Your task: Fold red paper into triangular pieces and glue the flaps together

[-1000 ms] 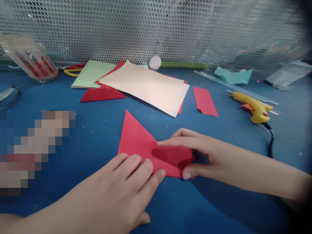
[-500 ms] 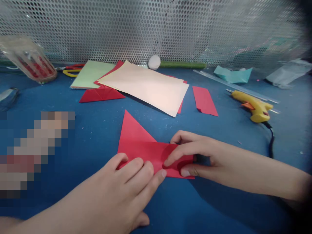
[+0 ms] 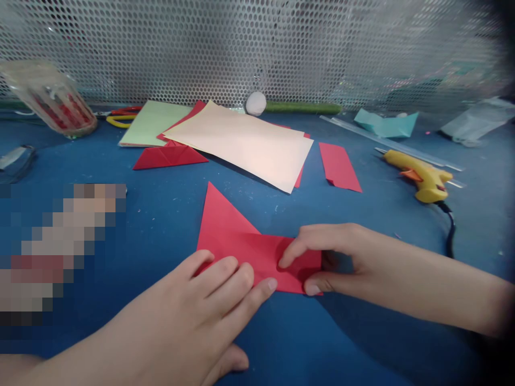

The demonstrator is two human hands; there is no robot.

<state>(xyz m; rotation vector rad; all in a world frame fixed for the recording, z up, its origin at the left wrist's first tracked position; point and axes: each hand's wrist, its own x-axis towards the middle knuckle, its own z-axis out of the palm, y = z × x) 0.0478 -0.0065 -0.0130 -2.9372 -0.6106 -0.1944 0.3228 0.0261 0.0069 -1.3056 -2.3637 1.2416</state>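
Observation:
A folded sheet of red paper [image 3: 229,236] lies before me, with a pointed triangular flap at its upper left and a straight folded edge at the lower right. My left hand [image 3: 217,300] holds its lower left part down, fingers bent and pressed on it, thumb off on the table. On the right part, my right hand [image 3: 322,257] has its index fingertip on the paper and its thumb at the lower right corner, gripping that end. Its other fingers are mostly hidden. Behind lies a folded red paper piece [image 3: 171,156].
Behind are a cream sheet [image 3: 241,145], green paper [image 3: 155,123], a red strip [image 3: 340,166] and scissors [image 3: 120,119]. A yellow glue gun [image 3: 418,174] with a cord lies right, near folded teal paper [image 3: 386,123]. A jar [image 3: 60,104] stands back left, before a perforated metal panel [image 3: 225,48].
My right hand has shifted slightly right along the red paper, its index finger now more bent. My left hand stays in place on the paper.

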